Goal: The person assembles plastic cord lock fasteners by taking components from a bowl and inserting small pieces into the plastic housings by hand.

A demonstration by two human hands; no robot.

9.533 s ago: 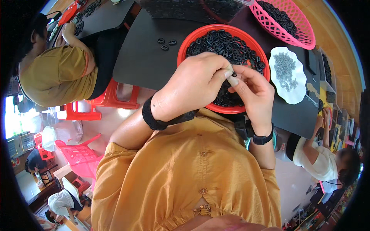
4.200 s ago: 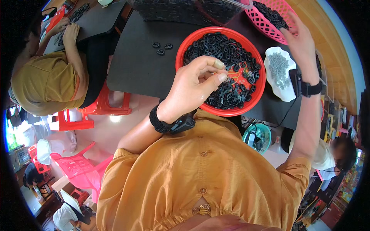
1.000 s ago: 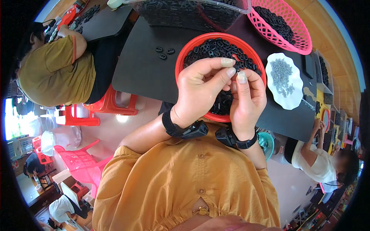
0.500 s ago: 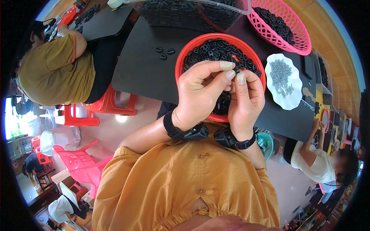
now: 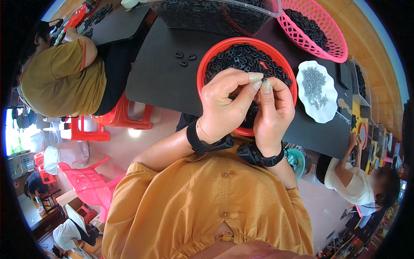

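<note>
My left hand (image 5: 225, 105) and my right hand (image 5: 274, 115) meet above a red basin (image 5: 202, 64). Each is closed in a pinch, thumb against forefinger, with the fingertips of both almost touching. Between them shows a bit of a small black piece (image 5: 264, 79), mostly covered by the fingers. Tape-like wraps cover some fingertips. Beneath, the basin holds many black oval parts with holes (image 5: 246, 56), partly hidden by my hands. To the right, a white scalloped dish (image 5: 330, 101) carries a heap of small clear-grey pieces (image 5: 314, 84).
Three loose black parts (image 5: 183, 63) lie on the dark table (image 5: 159, 82), left of the basin. Behind stand a clear plastic bin (image 5: 215, 15) and a pink lattice basket (image 5: 340, 45), both holding black parts. Co-workers sit at left (image 5: 64, 77) and right (image 5: 353, 181).
My right hand has shifted slightly left, bringing its thumb closer to the left fingertips. Both hands keep their pinch over the basin.
</note>
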